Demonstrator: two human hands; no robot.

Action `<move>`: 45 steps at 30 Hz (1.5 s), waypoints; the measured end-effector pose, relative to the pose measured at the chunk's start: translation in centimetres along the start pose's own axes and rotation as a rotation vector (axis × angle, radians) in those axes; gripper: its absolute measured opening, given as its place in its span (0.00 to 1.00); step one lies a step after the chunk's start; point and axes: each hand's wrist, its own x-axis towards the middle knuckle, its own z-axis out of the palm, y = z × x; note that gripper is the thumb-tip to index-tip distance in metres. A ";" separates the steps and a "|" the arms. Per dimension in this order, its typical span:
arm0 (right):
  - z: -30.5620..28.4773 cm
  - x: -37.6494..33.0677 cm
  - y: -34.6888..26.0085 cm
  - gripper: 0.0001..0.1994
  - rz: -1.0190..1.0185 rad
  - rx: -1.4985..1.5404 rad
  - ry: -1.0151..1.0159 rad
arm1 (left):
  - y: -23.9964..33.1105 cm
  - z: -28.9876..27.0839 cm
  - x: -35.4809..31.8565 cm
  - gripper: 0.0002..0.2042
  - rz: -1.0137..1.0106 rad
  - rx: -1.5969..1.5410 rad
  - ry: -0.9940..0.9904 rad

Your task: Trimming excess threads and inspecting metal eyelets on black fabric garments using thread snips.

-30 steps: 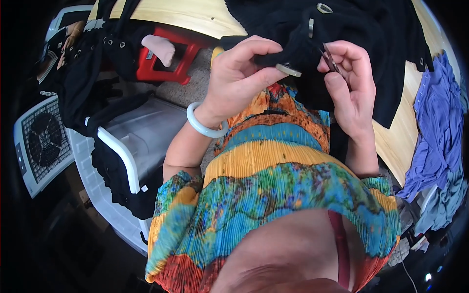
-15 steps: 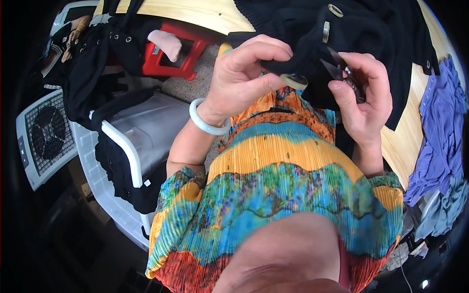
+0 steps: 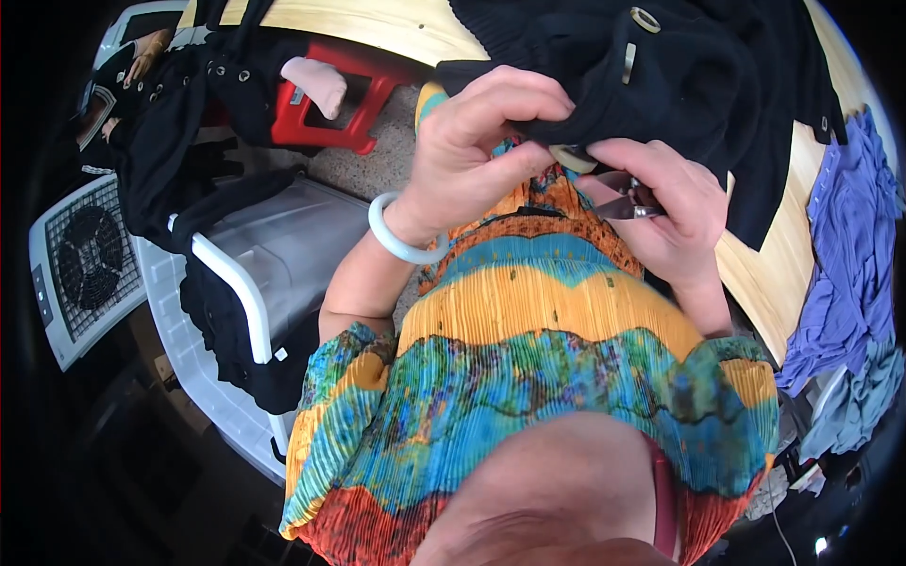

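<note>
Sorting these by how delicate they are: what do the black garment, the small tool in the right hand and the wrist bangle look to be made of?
The black garment looks like a soft ribbed knit, matte, with metal eyelets. The small snips in the right hand look like shiny steel. The bangle on the left hand is smooth, pale and glossy, perhaps jade or glass; the view cannot settle it.

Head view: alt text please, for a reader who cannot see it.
The left hand pinches a fold of a black garment while the right hand holds small metal snips at it, over a wooden table.
</note>
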 end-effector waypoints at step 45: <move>-6.8 15.3 20.1 0.25 0.436 -0.888 -0.385 | -2.7 -0.4 0.4 0.11 -0.284 0.265 -0.327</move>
